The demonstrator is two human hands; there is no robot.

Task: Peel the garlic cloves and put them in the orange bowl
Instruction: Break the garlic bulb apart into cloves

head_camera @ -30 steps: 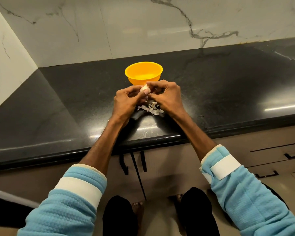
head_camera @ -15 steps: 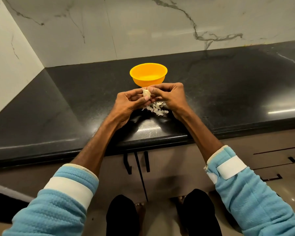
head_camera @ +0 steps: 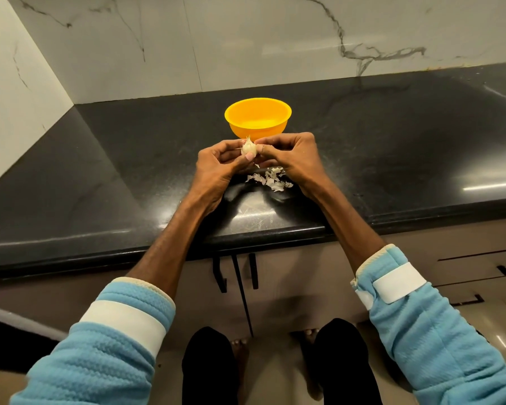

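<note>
Black countertop carries the orange bowl, just beyond both hands. The left hand pinches the garlic clove. The right hand pinches its skin, which now frays upward, looser than a second ago. Peeling seems nearly done, and peel scraps lie beneath.

The bowl is a bright orange-yellow all over, plain, lighter on its inner floor. The tabletop is glossy black with faint grey speckles and pale streaks of reflected light. The wall is white marble with thin dark-grey veins. The garlic clove is off-white; the peels are papery white. The sleeves are light blue, each with a white band and a cream cuff edge. The cupboard doors are grey-beige, with black handles. The trousers are black.
</note>
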